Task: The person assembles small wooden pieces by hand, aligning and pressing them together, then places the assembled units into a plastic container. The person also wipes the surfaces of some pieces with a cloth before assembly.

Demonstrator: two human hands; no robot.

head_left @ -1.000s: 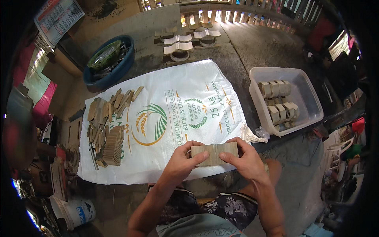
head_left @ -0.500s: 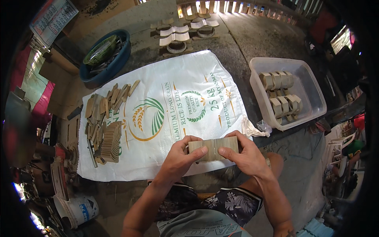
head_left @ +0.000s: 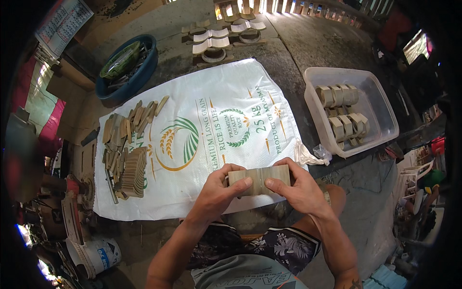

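Observation:
My left hand (head_left: 224, 187) and my right hand (head_left: 299, 188) hold one grey-brown, wood-like piece (head_left: 260, 180) level between them, over the near edge of a white woven sack (head_left: 168, 195). A narrow seam or groove runs across the middle of the piece. Both thumbs press on its upper face, one on each side of that line. My other fingers curl round its ends and far side, partly hidden. On the left of the sack lie loose wooden strips (head_left: 117, 132), beside a tight row of curved wooden slats (head_left: 135, 172).
To the right stands a clear plastic tub (head_left: 332, 148) with faceted wooden rings (head_left: 336, 129) in two rows. A blue basin (head_left: 139, 81) holding a green basket (head_left: 120, 62) is at far left. Curved pale pieces (head_left: 211, 45) rest at the back. A white bucket (head_left: 79, 260) stands low left.
My hands and the held piece stay almost still. The whole view has shifted very slightly.

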